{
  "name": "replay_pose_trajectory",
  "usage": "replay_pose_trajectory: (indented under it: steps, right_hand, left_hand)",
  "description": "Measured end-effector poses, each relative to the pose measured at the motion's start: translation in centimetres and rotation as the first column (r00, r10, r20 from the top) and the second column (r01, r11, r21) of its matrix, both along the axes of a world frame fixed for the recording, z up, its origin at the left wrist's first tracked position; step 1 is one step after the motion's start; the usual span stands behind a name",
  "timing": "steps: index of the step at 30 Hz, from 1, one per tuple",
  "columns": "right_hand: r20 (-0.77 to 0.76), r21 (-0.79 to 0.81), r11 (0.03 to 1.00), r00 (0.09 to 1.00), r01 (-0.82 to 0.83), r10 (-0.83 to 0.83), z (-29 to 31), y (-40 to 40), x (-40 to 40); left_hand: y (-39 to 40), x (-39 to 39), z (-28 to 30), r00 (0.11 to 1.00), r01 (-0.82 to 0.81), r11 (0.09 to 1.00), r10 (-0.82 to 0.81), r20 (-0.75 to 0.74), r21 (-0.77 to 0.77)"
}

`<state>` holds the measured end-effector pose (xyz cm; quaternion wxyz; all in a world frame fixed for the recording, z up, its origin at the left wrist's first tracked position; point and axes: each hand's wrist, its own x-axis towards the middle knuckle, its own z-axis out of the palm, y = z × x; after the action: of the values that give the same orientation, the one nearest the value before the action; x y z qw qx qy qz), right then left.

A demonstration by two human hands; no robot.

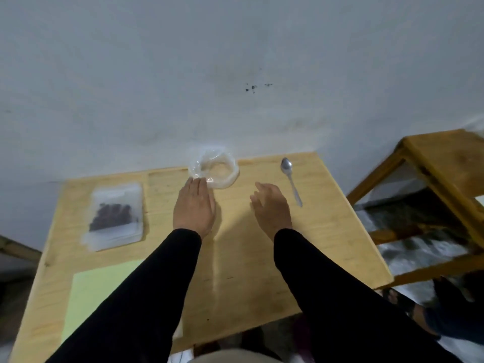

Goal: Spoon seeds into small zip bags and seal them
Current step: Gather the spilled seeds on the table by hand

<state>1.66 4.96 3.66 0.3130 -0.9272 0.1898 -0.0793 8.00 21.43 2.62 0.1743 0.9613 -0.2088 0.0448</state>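
A clear plastic bag with pale seeds, its mouth rolled open, sits at the far edge of the wooden table. My left hand lies flat with straight fingers, the fingertips touching the bag's near left side. My right hand hovers with relaxed fingers to the right of the bag, holding nothing. A metal spoon lies on the table just right of my right hand. A stack of small zip bags lies at the left; the top one holds dark seeds.
A pale green sheet of paper lies at the table's near left, partly under my left sleeve. A wall stands right behind the table. A wooden stool or side table stands to the right. A person's sandalled foot shows at lower right.
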Motion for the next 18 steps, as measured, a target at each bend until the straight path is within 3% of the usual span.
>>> replay_pose_trajectory:
  steps: [6, 12, 18]
  right_hand:
    - [-0.002, 0.159, 0.987, 1.0, -0.014, 0.014, -3.1, 1.0, 3.9]
    - [-0.028, 0.292, 0.956, 1.0, 0.011, -0.003, -5.2, 0.0, 8.7]
    - [-0.018, 0.316, 0.948, 0.999, -0.034, 0.041, -5.9, -0.6, 11.1]
  left_hand:
    - [1.3, 0.5, -5.2, 0.98, -0.106, 0.994, 0.1, -0.172, -0.029]
    - [0.3, 1.8, -8.3, 0.967, -0.151, 0.987, 0.136, -0.216, -0.055]
    - [-0.9, 2.8, -8.8, 0.964, -0.166, 0.986, 0.155, -0.214, -0.031]
